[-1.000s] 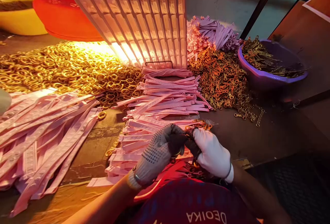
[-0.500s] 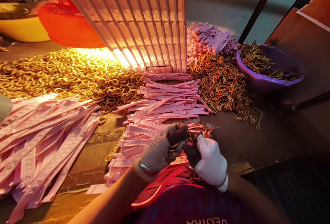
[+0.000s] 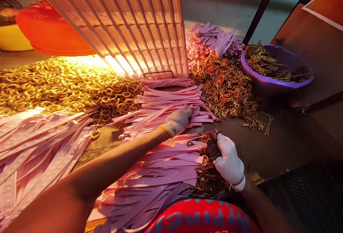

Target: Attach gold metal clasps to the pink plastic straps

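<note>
My left hand (image 3: pixel 179 120), in a dotted knit glove, reaches onto the stack of pink straps (image 3: pixel 166 109) in the middle of the table. Its fingers are curled down among the strap ends, and their tips are hidden. My right hand (image 3: pixel 229 159) wears a white glove with dark fingertips. It is closed in a pinch on a gold-coloured ring (image 3: pixel 205 138) beside the nearer straps (image 3: pixel 171 161). Below that hand, a cluster of darker metal rings and clips (image 3: pixel 207 183) sits at the right ends of these straps.
Gold rings (image 3: pixel 66 83) are heaped at left behind loose pink straps (image 3: pixel 34 143). A ribbed panel (image 3: pixel 128 22) stands upright beside a red lampshade (image 3: pixel 53 33). Metal clips (image 3: pixel 225 86) are piled at right, near a purple basin (image 3: pixel 281 81) and more straps (image 3: pixel 219 38).
My hands were together over the near straps, handling metal pieces. My left hand has moved away and forward to the strap stack; my right hand has shifted slightly right. The view has turned slightly.
</note>
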Demonstrator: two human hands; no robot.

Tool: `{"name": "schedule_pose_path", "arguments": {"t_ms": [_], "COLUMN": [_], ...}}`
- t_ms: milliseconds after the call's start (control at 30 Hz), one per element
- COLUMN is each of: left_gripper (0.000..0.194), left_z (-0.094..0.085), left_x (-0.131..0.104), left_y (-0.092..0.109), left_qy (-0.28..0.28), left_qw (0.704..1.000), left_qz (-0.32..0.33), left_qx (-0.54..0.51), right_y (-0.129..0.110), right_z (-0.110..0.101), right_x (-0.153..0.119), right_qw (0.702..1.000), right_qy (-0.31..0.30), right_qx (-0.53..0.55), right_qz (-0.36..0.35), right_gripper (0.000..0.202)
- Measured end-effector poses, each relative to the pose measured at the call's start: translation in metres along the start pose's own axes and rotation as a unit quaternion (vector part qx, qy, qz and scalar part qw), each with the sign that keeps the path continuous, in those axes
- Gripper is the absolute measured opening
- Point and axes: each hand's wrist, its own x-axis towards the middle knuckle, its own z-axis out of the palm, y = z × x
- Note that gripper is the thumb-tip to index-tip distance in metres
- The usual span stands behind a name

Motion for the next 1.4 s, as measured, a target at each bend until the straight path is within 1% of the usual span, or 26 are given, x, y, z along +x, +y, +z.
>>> {"name": "schedule_pose_path", "arguments": {"t_ms": [67, 133, 200, 267, 300, 333, 400, 433, 500, 567, 633, 700, 767, 833, 900, 933, 1000, 1067, 1133, 1200, 1267, 1333, 1400], "left_gripper": [0.020, 0.017, 0.017, 0.021, 0.023, 0.027, 0.036, 0.039, 0.044, 0.049, 0.050, 0.045, 0.038, 0.029, 0.023, 0.024, 0.030, 0.036, 0.038, 0.040, 0.040, 0.039, 0.037], "left_z": [0.004, 0.001, -0.009, -0.024, -0.032, -0.040, -0.050, -0.052, -0.051, -0.044, -0.036, -0.029, -0.021, -0.015, -0.011, -0.010, -0.011, -0.015, -0.020, -0.022, -0.022, -0.020, -0.018], "left_x": [0.001, -0.003, -0.013, -0.031, -0.042, -0.055, -0.081, -0.094, -0.116, -0.132, -0.143, -0.150, -0.154, -0.156, -0.158, -0.159, -0.161, -0.163, -0.166, -0.170, -0.174, -0.179, -0.182], "left_y": [0.003, 0.006, 0.011, 0.018, 0.022, 0.027, 0.038, 0.043, 0.053, 0.060, 0.065, 0.067, 0.068, 0.069, 0.068, 0.068, 0.068, 0.068, 0.069, 0.070, 0.069, 0.067, 0.066], "left_qy": [0.001, 0.005, 0.013, -0.004, -0.023, -0.050, -0.094, -0.104, -0.110, -0.112, -0.107, -0.060, -0.005, 0.017, 0.007, -0.003, -0.034, -0.059, -0.053, -0.037, -0.039, -0.043, -0.038], "left_qw": [1.000, 1.000, 1.000, 0.997, 0.990, 0.974, 0.928, 0.909, 0.887, 0.881, 0.891, 0.921, 0.949, 0.960, 0.960, 0.958, 0.947, 0.929, 0.917, 0.914, 0.914, 0.917, 0.925], "left_qz": [-0.007, -0.015, -0.018, -0.050, -0.078, -0.114, -0.174, -0.190, -0.194, -0.180, -0.167, -0.146, -0.105, -0.052, -0.020, -0.023, -0.066, -0.106, -0.119, -0.120, -0.125, -0.124, -0.115], "left_qx": [0.015, 0.013, 0.005, -0.060, -0.118, -0.190, -0.315, -0.355, -0.404, -0.424, -0.409, -0.356, -0.298, -0.276, -0.280, -0.287, -0.312, -0.350, -0.378, -0.386, -0.384, -0.376, -0.360], "right_y": [0.004, 0.007, 0.009, 0.008, 0.006, 0.003, -0.006, -0.012, -0.024, -0.035, -0.041, -0.043, -0.042, -0.039, -0.037, -0.037, -0.038, -0.042, -0.047, -0.052, -0.055, -0.055, -0.053], "right_z": [0.000, 0.001, 0.001, 0.001, 0.001, 0.002, 0.005, 0.007, 0.012, 0.016, 0.019, 0.021, 0.023, 0.025, 0.026, 0.025, 0.022, 0.016, 0.010, 0.005, 0.004, 0.006, 0.010], "right_x": [0.000, 0.001, 0.004, 0.009, 0.012, 0.015, 0.022, 0.025, 0.030, 0.029, 0.023, 0.015, 0.006, 0.001, -0.001, -0.001, 0.000, 0.002, 0.005, 0.008, 0.010, 0.009, 0.006], "right_qw": [1.000, 0.999, 0.999, 0.999, 0.999, 0.998, 0.993, 0.988, 0.971, 0.951, 0.934, 0.923, 0.916, 0.913, 0.917, 0.920, 0.926, 0.929, 0.930, 0.926, 0.922, 0.920, 0.916], "right_qy": [0.003, 0.006, 0.005, -0.009, -0.024, -0.046, -0.095, -0.117, -0.144, -0.147, -0.137, -0.124, -0.107, -0.093, -0.093, -0.097, -0.106, -0.120, -0.155, -0.207, -0.247, -0.261, -0.264], "right_qx": [-0.021, -0.036, -0.041, -0.034, -0.031, -0.033, -0.064, -0.097, -0.183, -0.263, -0.310, -0.335, -0.356, -0.368, -0.363, -0.355, -0.339, -0.325, -0.311, -0.299, -0.288, -0.283, -0.284], "right_qz": [-0.007, -0.014, -0.023, -0.030, -0.033, -0.034, -0.035, -0.036, -0.046, -0.073, -0.111, -0.143, -0.155, -0.150, -0.139, -0.134, -0.128, -0.127, -0.121, -0.100, -0.076, -0.075, -0.104], "right_gripper": [0.024, 0.026, 0.029, 0.035, 0.037, 0.039, 0.037, 0.034, 0.030, 0.025, 0.020, 0.014, 0.010, 0.009, 0.013, 0.017, 0.023, 0.027, 0.033, 0.035, 0.032, 0.031, 0.032]}}
